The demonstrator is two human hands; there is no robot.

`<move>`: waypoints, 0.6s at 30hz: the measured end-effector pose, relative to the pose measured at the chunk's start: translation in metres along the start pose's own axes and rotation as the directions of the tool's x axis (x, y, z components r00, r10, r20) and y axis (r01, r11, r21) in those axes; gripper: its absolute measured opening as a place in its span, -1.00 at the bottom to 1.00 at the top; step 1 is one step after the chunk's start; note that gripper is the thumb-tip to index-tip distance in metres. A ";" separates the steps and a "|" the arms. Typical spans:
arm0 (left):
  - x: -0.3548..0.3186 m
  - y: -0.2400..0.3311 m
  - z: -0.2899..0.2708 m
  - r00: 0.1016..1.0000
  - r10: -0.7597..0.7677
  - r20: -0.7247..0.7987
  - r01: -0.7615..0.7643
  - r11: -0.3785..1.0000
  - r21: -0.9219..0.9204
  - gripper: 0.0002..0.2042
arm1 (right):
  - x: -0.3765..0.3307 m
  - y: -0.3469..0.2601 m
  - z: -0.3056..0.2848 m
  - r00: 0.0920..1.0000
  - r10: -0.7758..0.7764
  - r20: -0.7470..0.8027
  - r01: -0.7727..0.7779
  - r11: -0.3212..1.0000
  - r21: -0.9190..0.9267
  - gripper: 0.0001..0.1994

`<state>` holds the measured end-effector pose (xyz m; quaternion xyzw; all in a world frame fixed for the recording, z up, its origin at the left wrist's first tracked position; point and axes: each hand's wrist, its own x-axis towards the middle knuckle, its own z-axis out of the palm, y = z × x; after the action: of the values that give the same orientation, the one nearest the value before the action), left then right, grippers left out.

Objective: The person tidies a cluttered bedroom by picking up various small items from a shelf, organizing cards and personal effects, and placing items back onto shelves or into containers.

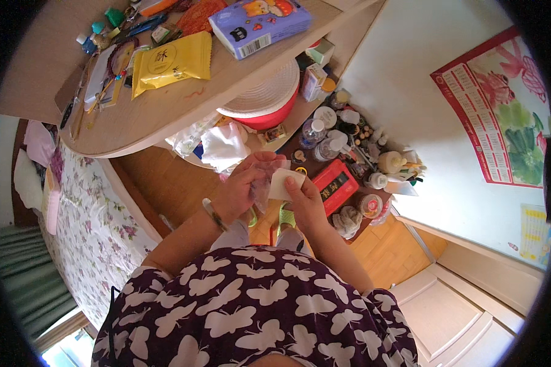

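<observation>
In front of my body, both hands are raised close together over the floor. My left hand (242, 188), with a bangle on its wrist, is closed on a crumpled, see-through plastic bag (262, 194). A flat white card-like piece (279, 186) is pinched in my right hand (306, 207), thumb on its face. The piece overlaps the bag's edge; whether it is partly inside the bag I cannot tell. The fingers behind both things are hidden.
A curved wooden shelf (226, 82) bears a yellow packet (172, 63) and a purple tissue pack (260, 25). Below it stands a red container with a white woven lid (266, 95). Bottles, jars and a red box (332, 186) crowd the right. A flowered bed cover (98, 226) lies left.
</observation>
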<state>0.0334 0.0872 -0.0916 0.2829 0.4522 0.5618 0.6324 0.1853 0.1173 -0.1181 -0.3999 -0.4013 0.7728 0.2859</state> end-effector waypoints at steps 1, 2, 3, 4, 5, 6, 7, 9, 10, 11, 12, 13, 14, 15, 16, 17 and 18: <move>-0.002 0.000 -0.003 0.998 0.018 0.059 -0.027 0.988 0.151 -0.59 | 0.001 0.002 -0.004 0.998 -0.056 -0.015 0.055 0.998 -0.020 -0.67; -0.002 0.001 -0.006 0.992 0.037 0.121 -0.071 0.953 0.295 -0.58 | 0.001 0.001 -0.008 0.993 -0.111 -0.029 0.110 0.993 -0.040 -0.68; -0.003 -0.005 -0.018 0.985 0.012 0.170 -0.090 0.883 0.460 -0.59 | 0.000 -0.003 -0.012 0.995 -0.099 -0.016 0.099 0.995 -0.031 -0.68; -0.004 -0.012 -0.030 0.971 0.031 0.235 -0.163 0.808 0.566 -0.60 | -0.001 -0.011 -0.019 0.996 -0.088 -0.004 0.088 0.996 -0.022 -0.69; -0.005 -0.019 -0.042 0.954 0.049 0.297 -0.240 0.717 0.655 -0.60 | -0.002 -0.018 -0.024 0.997 -0.076 0.008 0.076 0.997 -0.013 -0.69; -0.002 -0.019 -0.048 0.915 0.113 0.387 -0.366 0.634 0.681 -0.60 | -0.003 -0.023 -0.029 0.998 -0.061 0.011 0.061 0.998 0.003 -0.69; -0.001 -0.020 -0.050 0.863 0.166 0.478 -0.485 0.538 0.689 -0.60 | -0.004 -0.027 -0.033 0.999 -0.046 0.015 0.046 0.999 0.019 -0.70; -0.007 -0.011 -0.027 0.988 -0.134 0.070 0.107 0.946 0.307 -0.64 | -0.009 -0.034 -0.037 0.998 -0.070 -0.003 0.070 0.997 0.013 -0.70; -0.009 -0.009 -0.019 0.957 -0.289 0.010 0.286 0.951 0.116 -0.66 | -0.011 -0.033 -0.040 0.997 -0.080 -0.021 0.081 0.997 0.019 -0.70; -0.012 -0.006 -0.011 0.899 -0.434 -0.051 0.428 0.898 -0.096 -0.68 | -0.011 -0.029 -0.042 0.995 -0.091 -0.042 0.093 0.995 0.026 -0.70; -0.013 -0.008 -0.010 0.867 -0.496 -0.048 0.481 0.858 -0.178 -0.70 | -0.012 -0.026 -0.046 0.992 -0.103 -0.067 0.105 0.994 0.032 -0.70; -0.014 -0.011 -0.008 0.866 -0.500 -0.012 0.493 0.857 -0.151 -0.72 | -0.015 -0.026 -0.053 0.993 -0.111 -0.040 0.109 0.993 -0.046 -0.72; -0.015 -0.012 -0.008 0.867 -0.497 0.013 0.495 0.860 -0.126 -0.72 | -0.012 -0.011 -0.057 0.983 -0.165 -0.085 0.148 0.972 -0.183 -0.73; -0.019 -0.014 -0.012 0.897 -0.436 0.067 0.437 0.899 0.000 -0.73 | -0.016 -0.010 -0.054 0.979 -0.179 -0.094 0.170 0.981 -0.098 -0.74; -0.020 -0.016 -0.017 0.916 -0.375 0.139 0.361 0.925 0.121 -0.73 | -0.020 -0.008 -0.056 0.981 -0.177 -0.079 0.168 0.980 -0.109 -0.73; -0.022 -0.025 -0.023 0.920 -0.392 -0.006 0.386 0.903 0.186 -0.77 | -0.023 -0.004 -0.059 0.977 -0.195 -0.082 0.186 0.976 -0.109 -0.72; -0.023 -0.035 -0.028 0.911 -0.381 -0.155 0.409 0.878 0.247 -0.81 | -0.029 -0.003 -0.056 0.979 -0.154 -0.137 0.153 0.988 -0.021 -0.71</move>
<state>0.0253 0.0535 -0.1283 0.2403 0.6053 0.3663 0.6646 0.2479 0.1186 -0.1238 -0.4219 -0.4143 0.7167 0.3696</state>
